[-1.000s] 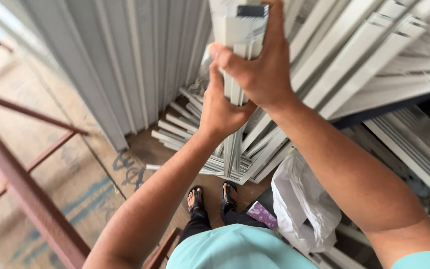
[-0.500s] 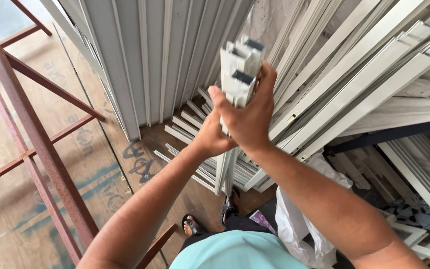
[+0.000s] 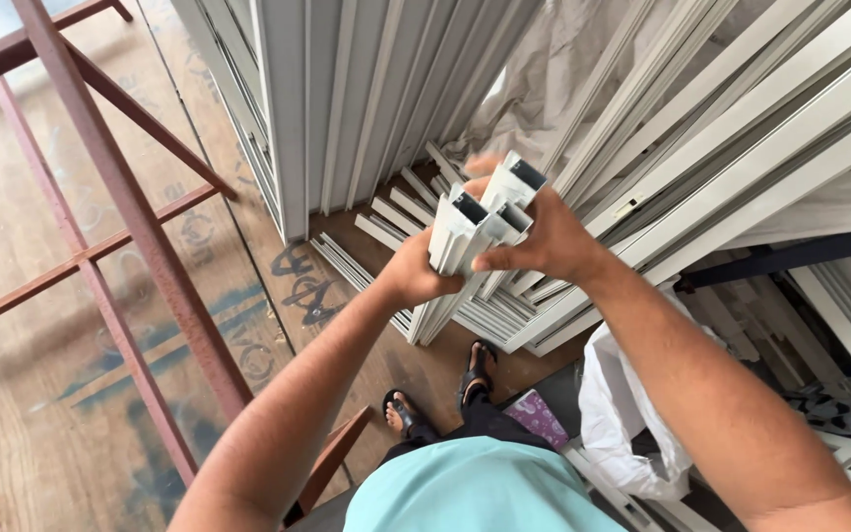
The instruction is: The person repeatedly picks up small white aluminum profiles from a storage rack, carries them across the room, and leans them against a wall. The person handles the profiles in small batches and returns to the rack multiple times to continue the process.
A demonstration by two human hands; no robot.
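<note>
Plywood floor (image 3: pixel 71 325) down there is crowded with stacked profiles, so both hands, left hand (image 3: pixel 414 271) and right hand (image 3: pixel 542 241), are clamping the upright white aluminium profile (image 3: pixel 470 232) near its top end; keeping it vertical seems wise.

Upright profile bundle (image 3: pixel 480 232) is held between left hand (image 3: pixel 416 274) and right hand (image 3: pixel 542 241), in front of leaning profiles (image 3: pixel 366 99). Metal frame (image 3: pixel 130 217) stands left; sandalled feet (image 3: pixel 445 389) are seen below.
</note>
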